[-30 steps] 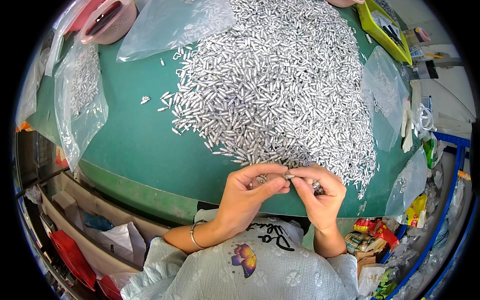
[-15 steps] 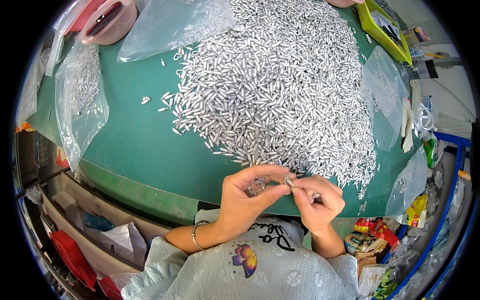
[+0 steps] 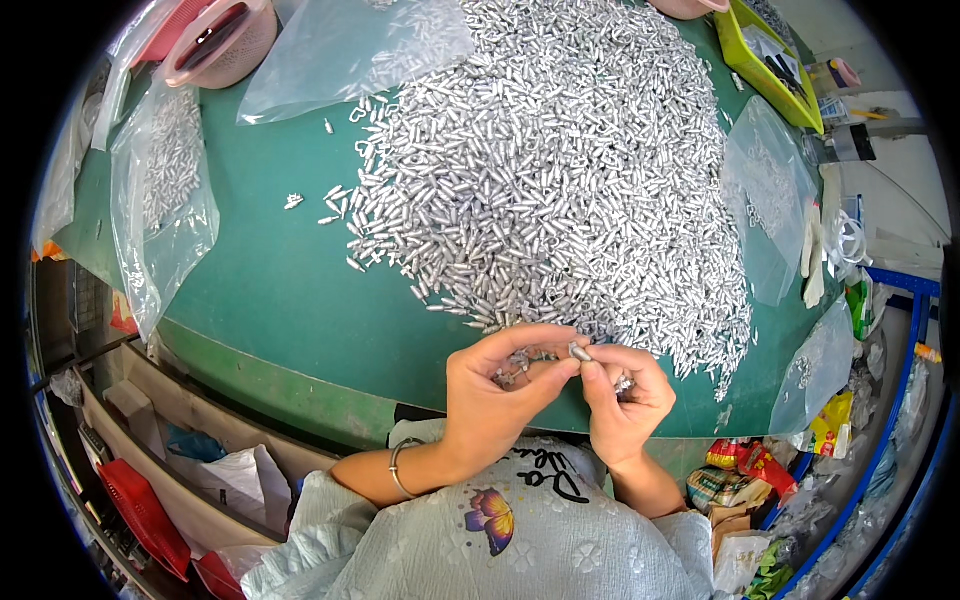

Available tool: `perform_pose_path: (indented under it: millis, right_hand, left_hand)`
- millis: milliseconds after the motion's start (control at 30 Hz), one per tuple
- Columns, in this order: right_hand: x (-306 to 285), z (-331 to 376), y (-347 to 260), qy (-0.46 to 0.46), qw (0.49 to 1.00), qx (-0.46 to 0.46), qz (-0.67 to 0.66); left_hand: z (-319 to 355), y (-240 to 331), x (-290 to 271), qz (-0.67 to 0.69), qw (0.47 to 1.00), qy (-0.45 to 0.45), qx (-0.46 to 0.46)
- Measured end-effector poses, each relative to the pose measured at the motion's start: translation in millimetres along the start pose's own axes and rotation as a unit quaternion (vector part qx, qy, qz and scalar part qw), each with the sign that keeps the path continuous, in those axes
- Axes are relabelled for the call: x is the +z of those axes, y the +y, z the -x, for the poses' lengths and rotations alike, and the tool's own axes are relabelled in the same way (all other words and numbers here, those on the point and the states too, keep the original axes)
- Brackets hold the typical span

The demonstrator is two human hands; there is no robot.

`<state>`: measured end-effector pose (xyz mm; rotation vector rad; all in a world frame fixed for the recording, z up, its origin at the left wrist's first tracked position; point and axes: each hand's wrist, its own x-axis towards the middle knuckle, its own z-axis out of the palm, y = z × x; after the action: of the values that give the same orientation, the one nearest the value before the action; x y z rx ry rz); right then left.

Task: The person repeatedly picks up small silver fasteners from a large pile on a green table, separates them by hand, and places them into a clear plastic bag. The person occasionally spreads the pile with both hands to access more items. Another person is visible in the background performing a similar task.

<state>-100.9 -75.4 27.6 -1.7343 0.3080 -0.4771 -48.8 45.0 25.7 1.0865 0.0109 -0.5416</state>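
A large heap of small silver metal parts (image 3: 560, 180), mostly bullet-shaped with some hook-like ones among them, covers much of the green table (image 3: 270, 250). At the heap's near edge my two hands meet. Between the fingertips of both is one small silver metal part (image 3: 580, 352). My left hand (image 3: 500, 385) is curled, with several more of the parts (image 3: 513, 368) in its palm. My right hand (image 3: 628, 400) pinches the part from the right, and a few others (image 3: 624, 384) show inside its bent fingers.
Clear plastic bags holding parts lie at the left (image 3: 165, 190) and right (image 3: 768, 190); another bag (image 3: 350, 60) lies at the back. A pink basket (image 3: 225, 50) stands back left, a yellow-green tray (image 3: 765, 65) back right. Blue shelving (image 3: 905, 400) with packets is at the right.
My right hand has shifted slightly left and turned, showing more of the parts held in its fingers. The pinched part has tilted a little. My left hand stays nearly in place.
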Motion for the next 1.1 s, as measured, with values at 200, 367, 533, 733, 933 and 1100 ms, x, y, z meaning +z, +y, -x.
perform_pose_path:
  millis: [200, 367, 533, 733, 933, 1100]
  right_hand:
    - [-3.3, -0.8, -4.6, -0.013, 0.995, 0.082, -0.056]
    - [-6.4, -0.8, -1.5, -0.013, 0.991, 0.109, -0.074]
    - [-1.4, 4.5, -0.1, 0.016, 0.994, 0.091, -0.052]
    - [-1.2, 5.5, 1.9, 0.039, 0.998, 0.054, -0.002]
    - [-33.9, 5.7, 1.3, 0.075, 0.996, 0.028, 0.036]
    - [-113.5, 10.1, 21.8, 0.301, 0.942, 0.146, -0.017]
  left_hand:
    - [-1.5, 5.9, 1.0, -0.041, 0.999, -0.015, 0.006]
    - [-0.5, 6.0, 3.4, -0.028, 1.0, -0.013, -0.003]
    - [0.5, 5.0, 1.3, -0.012, 1.0, -0.017, -0.009]
    - [-2.8, 1.4, 5.4, -0.023, 0.999, -0.011, -0.044]
    - [-3.9, -8.7, 14.1, -0.002, 0.991, -0.052, -0.12]
    - [-1.7, -10.3, 24.3, 0.029, 0.984, -0.082, -0.156]
